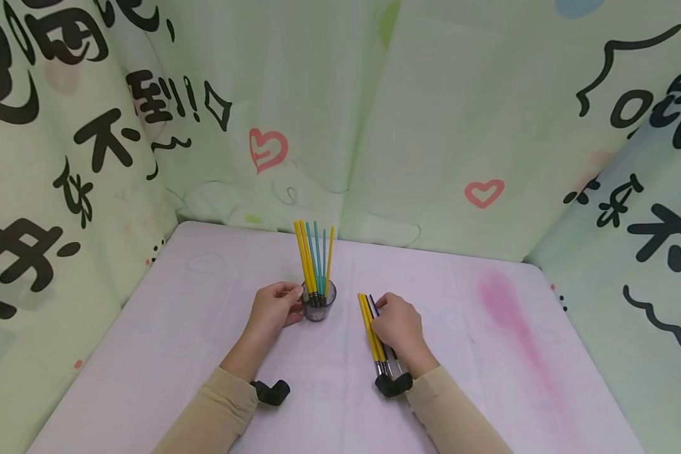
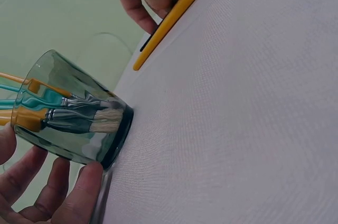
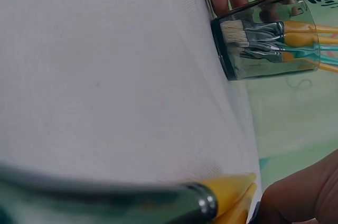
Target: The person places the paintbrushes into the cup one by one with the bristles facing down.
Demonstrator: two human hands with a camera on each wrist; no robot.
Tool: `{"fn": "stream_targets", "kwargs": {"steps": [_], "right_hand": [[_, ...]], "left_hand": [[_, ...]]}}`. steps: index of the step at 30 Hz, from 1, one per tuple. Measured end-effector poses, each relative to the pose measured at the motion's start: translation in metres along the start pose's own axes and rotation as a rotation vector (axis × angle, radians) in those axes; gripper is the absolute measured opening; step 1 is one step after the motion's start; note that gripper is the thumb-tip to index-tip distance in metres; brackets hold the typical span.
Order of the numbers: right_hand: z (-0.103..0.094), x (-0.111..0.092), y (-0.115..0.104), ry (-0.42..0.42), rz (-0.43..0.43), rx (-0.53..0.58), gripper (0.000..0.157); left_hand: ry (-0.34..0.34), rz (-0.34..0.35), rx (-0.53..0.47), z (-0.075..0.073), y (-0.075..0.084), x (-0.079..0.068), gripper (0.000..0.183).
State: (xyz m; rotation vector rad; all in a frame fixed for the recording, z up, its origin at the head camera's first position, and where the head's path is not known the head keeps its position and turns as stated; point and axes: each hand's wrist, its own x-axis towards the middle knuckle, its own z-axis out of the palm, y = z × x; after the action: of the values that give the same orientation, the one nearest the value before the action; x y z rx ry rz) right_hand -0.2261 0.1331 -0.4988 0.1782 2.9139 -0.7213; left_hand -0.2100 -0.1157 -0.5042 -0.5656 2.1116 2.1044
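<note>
A clear greyish glass (image 1: 316, 314) stands on the table, holding several paintbrushes (image 2: 105, 121), bristles down, with yellow and teal handles. My left hand (image 1: 275, 307) grips the glass from its left side, thumb by the rim and fingertips low on the wall. To the right, yellow-handled brushes (image 1: 371, 331) lie side by side with dark-handled ones (image 1: 389, 348), ferrules toward me. Over these, my right hand (image 1: 400, 325) pinches a dark handle near its far end. In the right wrist view, a ferrule (image 3: 203, 201) and yellow handles show large and blurred.
A pale pink cloth (image 1: 215, 328) covers the table, with a brighter pink streak (image 1: 511, 309) at right. Light green curtains (image 1: 431, 126) with black writing and red hearts hang around its back and sides. Black wrist mounts (image 1: 272, 392) sit at both sleeves.
</note>
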Motion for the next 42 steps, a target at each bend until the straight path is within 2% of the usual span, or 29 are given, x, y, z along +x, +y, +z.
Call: {"fn": "stream_targets", "kwargs": {"steps": [11,21,24,31,36,42], "right_hand": [[0.000,0.000,0.004,0.007,0.007,0.037,0.039],[-0.012,-0.002,-0.002,0.017,0.004,0.193,0.036],[-0.020,-0.002,-0.007,0.033,-0.008,0.280,0.034],[-0.031,-0.001,-0.018,0.100,-0.042,0.506,0.041],[-0.033,-0.001,-0.029,0.176,-0.113,0.668,0.043],[-0.038,-0.002,-0.046,0.281,-0.215,0.871,0.039]], "left_hand": [[-0.003,0.008,0.010,0.000,-0.001,0.000,0.022],[0.000,-0.002,0.006,0.000,-0.001,0.000,0.022],[-0.001,-0.003,0.007,0.000,-0.001,0.000,0.022],[0.001,-0.002,0.011,0.000,-0.001,0.001,0.022],[0.003,0.000,0.007,-0.001,0.000,0.001,0.022],[-0.008,0.008,0.000,-0.002,-0.001,0.001,0.023]]}}
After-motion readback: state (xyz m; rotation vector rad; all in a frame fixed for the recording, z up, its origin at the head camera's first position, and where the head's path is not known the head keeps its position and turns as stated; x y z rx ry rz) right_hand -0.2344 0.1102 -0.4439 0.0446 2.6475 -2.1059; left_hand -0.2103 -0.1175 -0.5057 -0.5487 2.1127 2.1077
